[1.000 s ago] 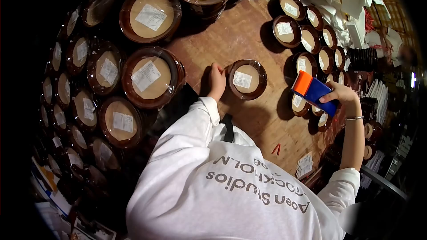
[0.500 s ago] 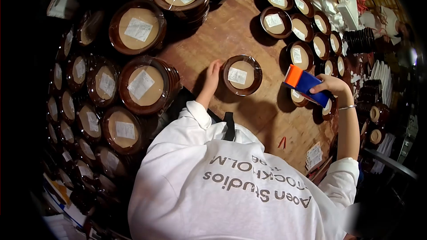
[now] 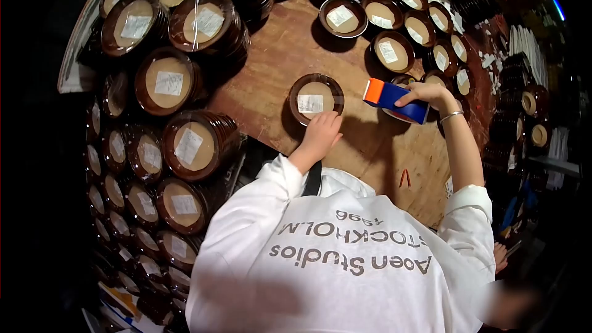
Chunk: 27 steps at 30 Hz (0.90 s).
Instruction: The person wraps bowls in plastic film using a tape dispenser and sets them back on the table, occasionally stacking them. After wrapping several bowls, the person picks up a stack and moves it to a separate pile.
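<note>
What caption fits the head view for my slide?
Left hand touches a labelled bowl; right hand grips a blue-orange tool amid stacked bowls.

White cotton sweatshirt [image 3: 345, 271], lower centre: upside-down print "Studios", "STOCKHOLM", "1996". White paper label [image 3: 310, 103] on brown round bowl [image 3: 296, 88], centre: illegible.

We see a brown wooden table [image 3: 271, 61]; on it lie one round brown labelled bowl [image 3: 316, 98] mid-table, stacks of wrapped brown bowls [image 3: 197, 145] along the left, and a small red item [image 3: 404, 177].

Wrapped bowl stacks [image 3: 188, 146], wooden table [image 3: 277, 61]
</note>
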Tool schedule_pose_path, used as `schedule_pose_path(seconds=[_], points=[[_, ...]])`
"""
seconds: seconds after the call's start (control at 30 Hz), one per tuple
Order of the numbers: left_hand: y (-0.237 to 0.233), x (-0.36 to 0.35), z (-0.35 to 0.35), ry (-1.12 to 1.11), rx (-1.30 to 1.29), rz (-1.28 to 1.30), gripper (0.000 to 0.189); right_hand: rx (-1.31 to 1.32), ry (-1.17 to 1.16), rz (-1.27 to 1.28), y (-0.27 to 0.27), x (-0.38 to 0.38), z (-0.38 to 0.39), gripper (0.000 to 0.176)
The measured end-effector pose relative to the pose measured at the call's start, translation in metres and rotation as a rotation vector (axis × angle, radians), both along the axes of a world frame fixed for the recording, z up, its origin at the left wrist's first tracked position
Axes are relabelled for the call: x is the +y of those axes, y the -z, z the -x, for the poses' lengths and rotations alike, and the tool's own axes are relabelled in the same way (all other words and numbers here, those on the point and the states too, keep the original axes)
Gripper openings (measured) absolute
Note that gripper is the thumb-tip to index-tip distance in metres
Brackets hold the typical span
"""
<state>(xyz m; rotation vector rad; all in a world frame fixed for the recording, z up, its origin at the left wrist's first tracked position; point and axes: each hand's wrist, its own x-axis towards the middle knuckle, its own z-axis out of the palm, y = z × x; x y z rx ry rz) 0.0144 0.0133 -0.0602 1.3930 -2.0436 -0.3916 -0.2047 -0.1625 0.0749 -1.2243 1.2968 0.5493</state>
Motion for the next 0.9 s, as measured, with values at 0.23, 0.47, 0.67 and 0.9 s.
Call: schedule_pose_path(seconds=[0.23, 0.47, 0.67, 0.9], points=[[0.049, -0.015, -0.003, -0.037, -0.487, 0.128, 0.024, -0.084, 0.052, -0.087, 0.052, -0.006, 0.029, 0.049], [0.029, -0.022, -0.032, 0.081, -0.147, 0.013, 0.042, -0.141, 0.13, -0.125, 0.046, 0.009, 0.028, 0.055], [0.016, -0.049, -0.073, 0.044, 0.108, -0.069, 0.039, -0.321, 0.257, -0.051, 0.05, 0.01, 0.001, 0.052], [0.014, -0.061, -0.083, -0.115, 0.431, -0.41, 0.035, -0.539, 0.577, -0.256, 0.087, 0.022, -0.003, 0.037]])
